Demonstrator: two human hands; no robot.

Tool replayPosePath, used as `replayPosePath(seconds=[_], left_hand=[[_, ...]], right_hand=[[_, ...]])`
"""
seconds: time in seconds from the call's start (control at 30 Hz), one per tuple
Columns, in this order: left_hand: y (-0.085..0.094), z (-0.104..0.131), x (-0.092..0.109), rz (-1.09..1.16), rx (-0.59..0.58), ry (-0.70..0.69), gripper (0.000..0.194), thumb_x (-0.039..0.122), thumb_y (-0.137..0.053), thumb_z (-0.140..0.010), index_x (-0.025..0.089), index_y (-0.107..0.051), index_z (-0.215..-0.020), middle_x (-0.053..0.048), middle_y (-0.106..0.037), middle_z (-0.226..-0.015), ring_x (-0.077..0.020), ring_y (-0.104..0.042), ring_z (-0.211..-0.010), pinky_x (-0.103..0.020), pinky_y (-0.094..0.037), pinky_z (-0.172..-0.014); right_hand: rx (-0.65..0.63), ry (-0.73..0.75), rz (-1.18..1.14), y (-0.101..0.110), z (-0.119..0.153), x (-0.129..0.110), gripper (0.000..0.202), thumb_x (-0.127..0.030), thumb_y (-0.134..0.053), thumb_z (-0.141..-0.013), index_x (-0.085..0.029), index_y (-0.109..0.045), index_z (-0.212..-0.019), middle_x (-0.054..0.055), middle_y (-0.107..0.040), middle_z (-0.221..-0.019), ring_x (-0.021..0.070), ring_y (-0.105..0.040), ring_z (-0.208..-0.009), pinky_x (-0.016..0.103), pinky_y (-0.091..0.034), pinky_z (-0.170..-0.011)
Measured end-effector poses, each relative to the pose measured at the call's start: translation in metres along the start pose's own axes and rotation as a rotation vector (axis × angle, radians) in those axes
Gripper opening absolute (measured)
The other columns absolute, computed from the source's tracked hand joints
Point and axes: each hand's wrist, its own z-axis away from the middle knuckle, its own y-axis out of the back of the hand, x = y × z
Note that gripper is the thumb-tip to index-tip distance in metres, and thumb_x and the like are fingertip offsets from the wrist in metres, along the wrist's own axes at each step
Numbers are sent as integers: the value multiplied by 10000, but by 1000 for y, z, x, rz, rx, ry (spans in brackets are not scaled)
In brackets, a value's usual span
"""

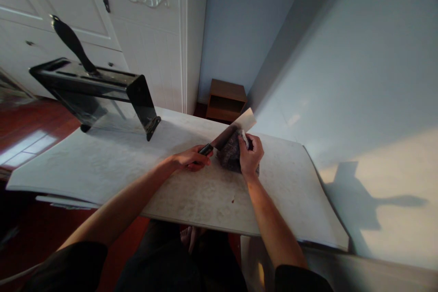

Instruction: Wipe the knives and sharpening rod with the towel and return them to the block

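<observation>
My left hand (194, 159) is closed around the black handle of a broad-bladed knife (243, 121), whose blade points up and to the right. A dark, mottled cloth (231, 154) lies against the near side of the blade and hangs down to the table (201, 196). My right hand (251, 153) pinches the top of this cloth, where a whitish part shows between thumb and fingers. Both hands are above the middle of the table.
A black-framed knife block (92, 77) with clear sides stands at the table's back left, one black handle sticking up. Behind are white cabinets (150, 32) and a small brown shelf unit (226, 96). A pale wall (369, 100) borders the right side.
</observation>
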Motion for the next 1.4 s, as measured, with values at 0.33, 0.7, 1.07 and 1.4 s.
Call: replayPosePath(seconds=[0.33,0.7,1.07,1.4], left_hand=[[7,3,0,156,-80,-41,297,200,-669,-718,228,-383,-790,142,-332,-394,-45,-191,-245,-126,-222,-263],[11,5,3,295,-194,-29,233,172,-635,-756,225,-412,-802,121,-329,-468,-38,-137,-265,-132,-239,-243],[11,6,2,226,-219,43,239,165,-650,-777,213,-417,-801,115,-332,-461,-33,-194,-278,-121,-265,-263],[1,3,8,84,9,1,300,342,-674,-813,198,-417,-756,90,-402,-524,-34,-314,-317,-146,-267,-288]], right_hand=[[53,-439,-180,4,-8,26,375,-492,-698,-737,-145,-686,-878,8,-645,-766,167,-561,-736,300,-452,-703],[-80,-719,-762,-7,-1,20,312,-400,-783,-681,-193,-609,-836,-36,-659,-751,128,-628,-669,275,-529,-655],[-206,-887,-935,-5,5,10,331,-285,-867,-606,-197,-652,-841,-25,-727,-757,141,-674,-639,281,-585,-635],[-44,-839,-857,-7,6,3,318,-253,-849,-606,-176,-667,-855,-24,-711,-753,122,-655,-637,259,-560,-631]])
